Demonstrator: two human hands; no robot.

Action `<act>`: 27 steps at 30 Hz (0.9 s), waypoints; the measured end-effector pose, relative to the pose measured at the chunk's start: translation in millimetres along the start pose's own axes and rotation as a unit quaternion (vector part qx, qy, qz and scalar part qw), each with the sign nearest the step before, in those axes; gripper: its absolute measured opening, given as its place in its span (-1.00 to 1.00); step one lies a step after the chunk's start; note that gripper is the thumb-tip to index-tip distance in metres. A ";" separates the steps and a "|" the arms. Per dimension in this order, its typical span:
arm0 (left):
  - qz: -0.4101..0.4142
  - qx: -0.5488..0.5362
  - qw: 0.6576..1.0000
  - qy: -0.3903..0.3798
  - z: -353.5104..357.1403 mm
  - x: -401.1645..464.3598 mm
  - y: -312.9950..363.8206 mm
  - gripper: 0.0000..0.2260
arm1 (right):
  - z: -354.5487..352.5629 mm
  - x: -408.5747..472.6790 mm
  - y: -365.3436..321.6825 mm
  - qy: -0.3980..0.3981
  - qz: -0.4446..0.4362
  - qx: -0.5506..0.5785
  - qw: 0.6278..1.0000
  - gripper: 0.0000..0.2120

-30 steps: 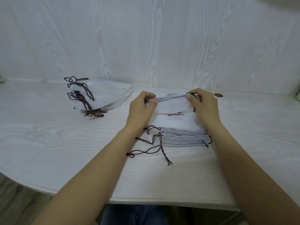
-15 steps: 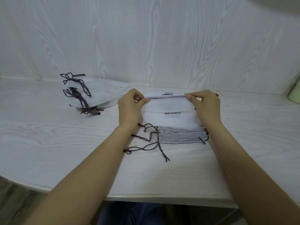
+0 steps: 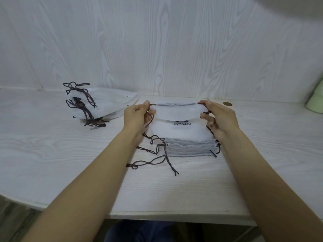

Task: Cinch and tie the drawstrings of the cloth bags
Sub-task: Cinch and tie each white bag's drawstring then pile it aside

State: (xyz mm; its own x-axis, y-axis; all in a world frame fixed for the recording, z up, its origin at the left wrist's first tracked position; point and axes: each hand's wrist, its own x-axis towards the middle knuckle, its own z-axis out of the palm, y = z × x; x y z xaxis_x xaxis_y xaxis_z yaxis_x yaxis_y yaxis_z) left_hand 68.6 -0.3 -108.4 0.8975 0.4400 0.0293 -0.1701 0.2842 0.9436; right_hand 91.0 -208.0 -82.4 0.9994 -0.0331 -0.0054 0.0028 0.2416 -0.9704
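White table (image 3: 52, 154): both hands, left (image 3: 138, 116) and right (image 3: 220, 117), pinch the top bag (image 3: 176, 111), now lifted clear of the stack (image 3: 188, 145), likely ready for cinching; tied bags (image 3: 108, 105) lie left of the stack.

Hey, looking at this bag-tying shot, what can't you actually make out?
Head view only:
- Top bag: blurred; print along its upper edge unreadable.
- Stack: bag count unclear, layers merge.
- Green object: cut off by right edge.
- Finished pile: knots too tangled to judge.
- Right hand: cord grip unclear.
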 end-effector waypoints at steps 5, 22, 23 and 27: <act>-0.096 -0.249 0.963 -0.024 0.9 5.0 4.8 -0.82 | 3.7 5.1 1.4 -0.053 0.052 0.236 0.969 -0.83; 0.251 0.354 0.889 -0.147 -8.8 -5.1 9.6 -0.73 | 2.1 5.0 -2.3 -0.045 -0.150 0.040 0.987 -0.80; 0.250 0.364 0.884 -0.152 -10.3 -4.4 9.6 -0.72 | 1.8 5.3 -2.3 -0.054 -0.123 0.077 0.988 -0.80; 0.252 0.409 0.863 -0.156 -10.1 -3.6 8.2 -0.71 | 2.1 5.2 -1.8 -0.067 -0.041 0.186 0.979 -0.81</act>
State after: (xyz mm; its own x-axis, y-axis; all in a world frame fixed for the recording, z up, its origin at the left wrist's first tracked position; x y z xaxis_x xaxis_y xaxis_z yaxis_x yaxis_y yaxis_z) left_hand 59.8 9.0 -104.1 0.8812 0.0451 0.4705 -0.3409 -0.6289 0.6987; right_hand 96.2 -206.6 -80.2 0.9907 0.0539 0.1250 0.0705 0.5817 -0.8103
